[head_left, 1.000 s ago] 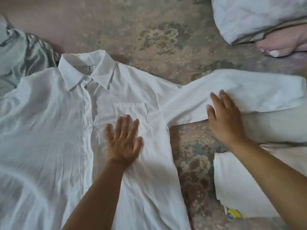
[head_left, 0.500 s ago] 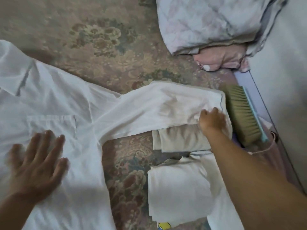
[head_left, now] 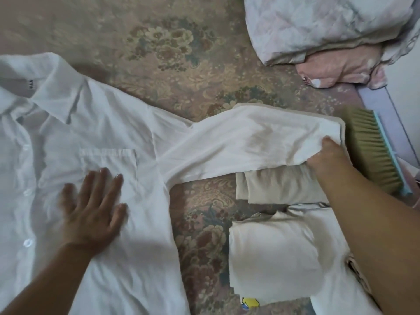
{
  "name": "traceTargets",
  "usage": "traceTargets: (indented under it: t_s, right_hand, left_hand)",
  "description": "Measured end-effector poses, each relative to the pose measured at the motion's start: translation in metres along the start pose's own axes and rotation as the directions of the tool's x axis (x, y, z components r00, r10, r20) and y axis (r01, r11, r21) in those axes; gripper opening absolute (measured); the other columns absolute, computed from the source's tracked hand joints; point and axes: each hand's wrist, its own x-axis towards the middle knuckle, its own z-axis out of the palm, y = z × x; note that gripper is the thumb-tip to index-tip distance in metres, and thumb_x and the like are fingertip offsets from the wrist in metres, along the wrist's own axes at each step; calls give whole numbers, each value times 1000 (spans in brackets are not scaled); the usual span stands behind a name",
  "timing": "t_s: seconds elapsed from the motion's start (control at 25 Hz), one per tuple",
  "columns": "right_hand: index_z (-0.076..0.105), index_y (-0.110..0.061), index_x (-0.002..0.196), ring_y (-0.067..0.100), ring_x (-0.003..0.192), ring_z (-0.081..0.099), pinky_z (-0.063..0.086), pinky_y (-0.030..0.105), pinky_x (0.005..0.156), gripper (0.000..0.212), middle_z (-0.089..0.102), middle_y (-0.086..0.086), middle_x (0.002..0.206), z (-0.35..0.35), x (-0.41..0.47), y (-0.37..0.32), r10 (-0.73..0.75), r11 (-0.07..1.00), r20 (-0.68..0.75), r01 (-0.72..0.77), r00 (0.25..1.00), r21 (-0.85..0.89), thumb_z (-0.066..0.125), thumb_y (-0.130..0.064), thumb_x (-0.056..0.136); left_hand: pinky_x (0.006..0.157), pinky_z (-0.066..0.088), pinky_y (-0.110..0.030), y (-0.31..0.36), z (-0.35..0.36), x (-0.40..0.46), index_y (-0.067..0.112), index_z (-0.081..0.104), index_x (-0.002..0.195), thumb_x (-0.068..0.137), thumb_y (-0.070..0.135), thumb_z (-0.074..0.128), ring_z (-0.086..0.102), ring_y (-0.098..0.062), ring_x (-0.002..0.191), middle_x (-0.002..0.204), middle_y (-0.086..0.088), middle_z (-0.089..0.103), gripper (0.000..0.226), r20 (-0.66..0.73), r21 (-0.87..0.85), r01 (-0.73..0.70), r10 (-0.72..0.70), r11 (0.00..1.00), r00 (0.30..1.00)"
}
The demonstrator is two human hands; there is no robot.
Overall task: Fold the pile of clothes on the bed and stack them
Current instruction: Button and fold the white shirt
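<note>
A white collared shirt lies front up on the flowered bedspread, with its collar at the upper left. My left hand presses flat on the shirt just below the chest pocket. The shirt's sleeve stretches to the right over a folded beige garment. My right hand grips the sleeve near its cuff. A folded white garment with a yellow print at its lower edge lies in front of the beige one.
A brush with tan bristles and a light blue back lies right of the sleeve's end. A pale quilt and a pink cloth are bunched at the upper right. A wall runs down the right edge.
My right hand slid out along the sleeve to its cuff end and closed on it. My left hand stayed pressed flat on the shirt. The view swung right, then partly back.
</note>
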Motion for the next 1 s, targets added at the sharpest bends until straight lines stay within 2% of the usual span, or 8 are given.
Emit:
traceTargets:
  t_s: [0.2,0.4,0.44,0.52,0.64,0.72,0.84,1.0]
  right_hand:
    - [59,-13,88,7,49,56,43,17,42,7,56,-2,75,19,-37,-14,-60,963,206,2,977,269,58,-7,87]
    - [53,-22,85,5,65,52,42,16,59,19,57,-8,77,84,-199,24,-554,784,396,619,732,-48,61,-5,83]
    - [50,-20,87,5,67,50,40,16,60,18,55,-8,78,100,-239,41,-584,740,434,669,687,-64,58,-4,84]
    - [46,-15,88,9,70,48,39,20,62,17,53,-4,78,133,-311,84,-621,674,480,735,620,-76,54,0,84]
    - [49,-8,92,25,86,54,45,36,76,15,57,12,92,192,-417,149,-587,627,653,779,479,-7,53,2,82]
    - [52,1,111,34,108,52,43,43,94,31,54,20,113,230,-474,184,-440,609,823,793,360,-22,56,3,81]
    - [33,-3,142,28,137,28,21,30,115,61,34,16,146,258,-518,209,-162,586,967,808,194,-64,54,1,84]
    - [25,-9,148,24,146,13,11,29,117,57,15,12,158,262,-498,239,-184,403,933,889,310,-216,45,-12,95]
  left_hand:
    - [113,-3,-49,-1,0,0,22,28,149,86,47,28,18,-30,143,157,-9,20,68,109,11,-8,6,1000,994]
    - [115,-7,-47,-1,-40,19,27,-3,151,99,49,15,-7,-20,147,159,0,-11,60,464,-272,196,-49,942,884]
    - [117,3,-44,-2,-65,24,24,7,152,102,42,18,3,-19,147,160,-2,0,54,548,-541,419,-71,729,833]
    - [110,27,-38,-17,-120,27,19,31,147,102,44,19,35,-19,137,151,-4,35,53,606,-795,601,-66,-82,793]
    - [92,46,-37,-88,-203,23,15,49,133,92,62,23,61,-23,110,121,-8,63,68,548,-754,465,-54,-465,835]
    - [93,48,-34,-146,-226,15,7,58,124,87,56,43,64,-23,106,110,-10,69,64,585,-766,475,-163,-434,795]
    - [77,49,-35,-224,-211,8,2,63,96,90,29,61,64,-27,85,80,-7,67,29,596,-750,652,-540,-110,594]
    - [72,46,-39,-304,-174,-1,-7,62,96,90,21,64,57,-28,83,82,-13,58,29,542,-636,753,-599,166,590]
